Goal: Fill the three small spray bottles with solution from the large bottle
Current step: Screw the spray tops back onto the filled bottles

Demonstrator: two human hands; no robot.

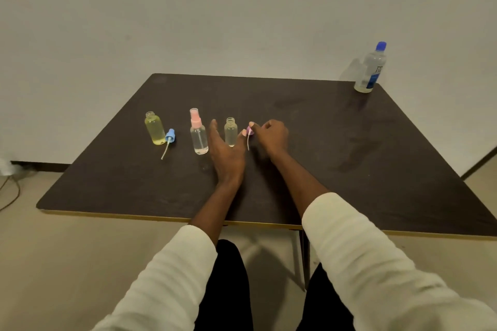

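Right hand (270, 137) pinches the purple spray cap (249, 132); left hand (224, 152) lies open-fingered beside the uncapped bottle (230, 131).

Plain bare room, blank pale wall (242, 8), beige floor (67, 250), single dark folding table (349, 156), loose cable (10, 191)
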